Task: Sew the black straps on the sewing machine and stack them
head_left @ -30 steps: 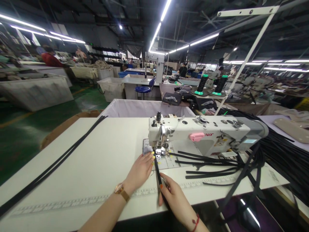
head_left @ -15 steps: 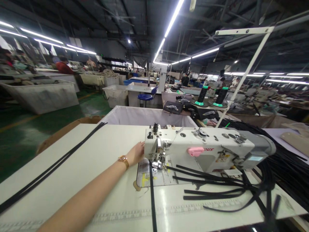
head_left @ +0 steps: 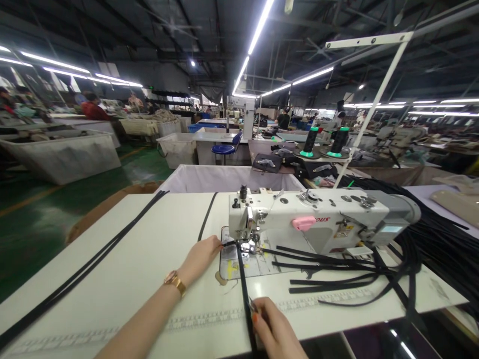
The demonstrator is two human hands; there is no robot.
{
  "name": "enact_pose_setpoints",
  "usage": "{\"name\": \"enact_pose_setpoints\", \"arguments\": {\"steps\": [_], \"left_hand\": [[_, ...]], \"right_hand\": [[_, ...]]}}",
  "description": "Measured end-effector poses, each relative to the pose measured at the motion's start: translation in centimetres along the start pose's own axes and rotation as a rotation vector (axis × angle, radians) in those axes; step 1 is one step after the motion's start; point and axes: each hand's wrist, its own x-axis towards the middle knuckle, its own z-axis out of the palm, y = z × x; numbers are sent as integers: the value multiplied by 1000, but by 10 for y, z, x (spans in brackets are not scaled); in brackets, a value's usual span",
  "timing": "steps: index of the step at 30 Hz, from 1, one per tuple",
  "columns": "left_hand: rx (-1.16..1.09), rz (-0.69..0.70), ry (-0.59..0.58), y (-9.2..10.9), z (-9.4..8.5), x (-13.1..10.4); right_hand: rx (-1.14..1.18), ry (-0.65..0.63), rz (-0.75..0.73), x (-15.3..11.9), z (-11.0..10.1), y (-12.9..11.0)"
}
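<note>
My left hand (head_left: 204,254), with a gold watch at the wrist, is closed on a black strap (head_left: 229,243) just left of the presser foot (head_left: 247,246) of a white sewing machine (head_left: 284,209). Behind that hand, a length of black strap (head_left: 208,215) runs to the table's far edge. From the needle area a narrow black strap (head_left: 243,279) comes down over the table's front edge. Beside it my right hand (head_left: 275,326) is closed around a small pointed metal tool (head_left: 252,304); most of the tool is hidden by the fingers.
Several black straps (head_left: 333,286) lie under the machine arm and to its right. Two long straps (head_left: 86,259) cross the table's left side. A printed ruler (head_left: 209,318) runs along the front. Behind stand a white bin (head_left: 224,174) and two black thread cones (head_left: 309,142).
My left hand has drawn back toward me from behind the machine head, now with a strap in its fingers. My right hand has come into view at the front with the metal tool.
</note>
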Motion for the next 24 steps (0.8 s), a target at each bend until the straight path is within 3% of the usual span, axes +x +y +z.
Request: {"name": "enact_pose_setpoints", "arguments": {"steps": [5,11,19,24], "left_hand": [[-98,-117,62,3,21,-14],[-87,-96,73,-1,23,-11],[-24,-40,66,-1,24,-12],[-44,-9,80,0,23,-13]], "right_hand": [[616,-175,307,70,25,-36],[682,-266,460,136,29,-49],[622,-293,498,158,33,-53],[580,-247,420,157,36,-46]]}}
